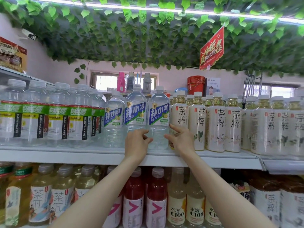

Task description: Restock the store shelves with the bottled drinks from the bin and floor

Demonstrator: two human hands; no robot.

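The blue-label bottle (158, 119), full of clear drink, stands upright at the near edge of the upper shelf (65, 153), just left of the tea bottles (181, 119). The left grip (137, 142) curls against its lower side. The right grip (182, 140) presses it with fingers apart.

Your left hand (137, 143) rests curled fingertips against the lower left side of the blue-labelled clear bottle (158, 119), which stands upright at the front of the upper shelf (65, 155). Your right hand (181, 139) touches its right side with thumb and outstretched forefinger, just beside the pale tea bottles (197, 122).
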